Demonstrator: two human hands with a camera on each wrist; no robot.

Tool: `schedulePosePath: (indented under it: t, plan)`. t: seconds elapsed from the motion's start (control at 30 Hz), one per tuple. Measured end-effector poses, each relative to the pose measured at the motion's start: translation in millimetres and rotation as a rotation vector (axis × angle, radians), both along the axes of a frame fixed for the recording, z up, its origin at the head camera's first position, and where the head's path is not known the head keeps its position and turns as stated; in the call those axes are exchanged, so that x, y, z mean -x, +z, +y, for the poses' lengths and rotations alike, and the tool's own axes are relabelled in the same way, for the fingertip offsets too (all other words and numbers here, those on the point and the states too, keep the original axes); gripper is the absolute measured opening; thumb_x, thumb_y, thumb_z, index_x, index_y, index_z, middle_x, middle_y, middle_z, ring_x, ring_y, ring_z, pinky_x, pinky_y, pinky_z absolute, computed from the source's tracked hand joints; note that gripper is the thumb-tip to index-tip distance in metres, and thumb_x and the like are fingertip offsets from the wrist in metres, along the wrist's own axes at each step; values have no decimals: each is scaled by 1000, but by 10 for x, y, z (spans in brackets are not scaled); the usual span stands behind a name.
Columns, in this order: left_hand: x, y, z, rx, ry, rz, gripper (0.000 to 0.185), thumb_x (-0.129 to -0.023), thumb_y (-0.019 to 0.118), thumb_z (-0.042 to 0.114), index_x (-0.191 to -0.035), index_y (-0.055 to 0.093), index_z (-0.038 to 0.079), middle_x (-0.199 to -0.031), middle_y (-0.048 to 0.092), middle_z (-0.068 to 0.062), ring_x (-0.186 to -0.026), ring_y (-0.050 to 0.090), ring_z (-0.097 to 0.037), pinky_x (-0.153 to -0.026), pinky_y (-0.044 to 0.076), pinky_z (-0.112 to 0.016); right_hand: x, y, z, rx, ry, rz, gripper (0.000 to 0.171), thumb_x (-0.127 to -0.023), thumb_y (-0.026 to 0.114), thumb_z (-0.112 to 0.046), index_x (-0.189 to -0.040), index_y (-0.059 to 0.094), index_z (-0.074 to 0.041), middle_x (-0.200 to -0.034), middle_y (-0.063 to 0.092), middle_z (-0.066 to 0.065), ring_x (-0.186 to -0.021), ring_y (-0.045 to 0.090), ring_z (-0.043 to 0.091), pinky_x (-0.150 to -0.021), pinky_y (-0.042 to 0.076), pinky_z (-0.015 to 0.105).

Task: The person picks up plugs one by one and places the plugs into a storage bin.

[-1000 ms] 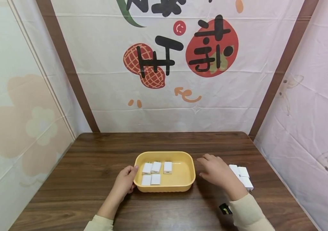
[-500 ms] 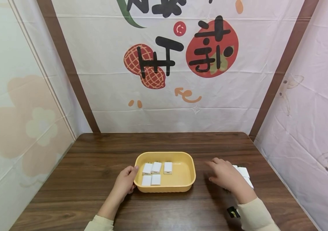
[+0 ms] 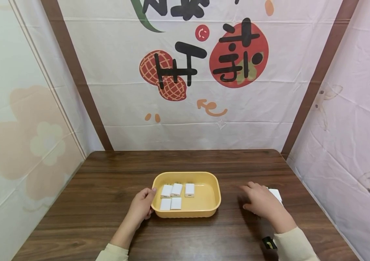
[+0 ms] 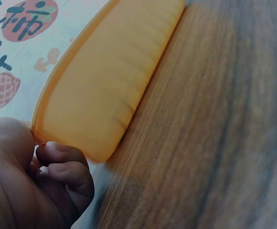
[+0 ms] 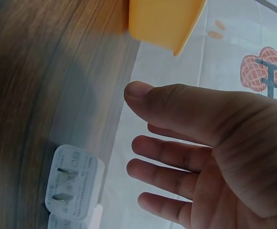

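Yellow tray running from upper middle to lower left of the frame, left hand at lower left with curled fingers against the tray's corner, dark wood-grain worktop filling the right, printed backdrop at upper left

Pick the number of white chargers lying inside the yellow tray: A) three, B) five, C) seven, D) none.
B: the head view shows five white chargers in the yellow tray, three in the far row and two in the near row, towards its left side.
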State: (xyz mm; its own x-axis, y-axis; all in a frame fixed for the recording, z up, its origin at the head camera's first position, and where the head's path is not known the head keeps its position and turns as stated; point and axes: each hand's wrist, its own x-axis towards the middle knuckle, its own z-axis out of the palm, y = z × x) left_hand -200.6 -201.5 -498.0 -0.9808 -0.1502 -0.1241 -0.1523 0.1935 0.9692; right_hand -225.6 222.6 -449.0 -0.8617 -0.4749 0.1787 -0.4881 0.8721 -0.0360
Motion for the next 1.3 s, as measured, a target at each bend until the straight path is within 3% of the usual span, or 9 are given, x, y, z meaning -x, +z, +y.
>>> schedulePosePath:
  t: [0.43, 0.73, 1.0, 1.3]
  plan:
    - [4, -5, -6, 0, -2, 0, 41, -108, 50, 40, -100, 59, 0, -56, 47, -3, -46, 41, -15, -40, 34, -24, -38, -34, 93, -45, -38, -49, 60, -74, 92, -21, -125, 67, 0, -116, 66, 17, -110, 65, 39, -91, 52, 58]
    - [2, -9, -6, -4, -3, 3, 41, -109, 50, 39, -99, 58, -1, -56, 46, -3, -45, 41, -15, -40, 34, -24, -61, -77, 156, -48, -36, -11, 57, -67, 94, -20, -116, 71, -2, -104, 67, 11, -95, 67, 33, -80, 55, 53]
    - [-5, -10, -9, 1, -2, 5, 41, -109, 50, 39, -100, 59, 0, -55, 46, -3, -46, 40, -15, -40, 34, -24, -64, -97, 202, -38, -45, -37, 59, -63, 95, -19, -114, 72, -3, -106, 67, 10, -89, 67, 30, -77, 56, 49]
    - [-10, 0, -5, -1, -4, -1, 42, -109, 50, 40, -101, 59, 0, -56, 47, -3, -46, 41, -15, -41, 34, -24, -65, -97, 248, -21, -45, -52, 49, -63, 92, -17, -106, 72, -5, -101, 67, 8, -90, 67, 29, -76, 54, 51]
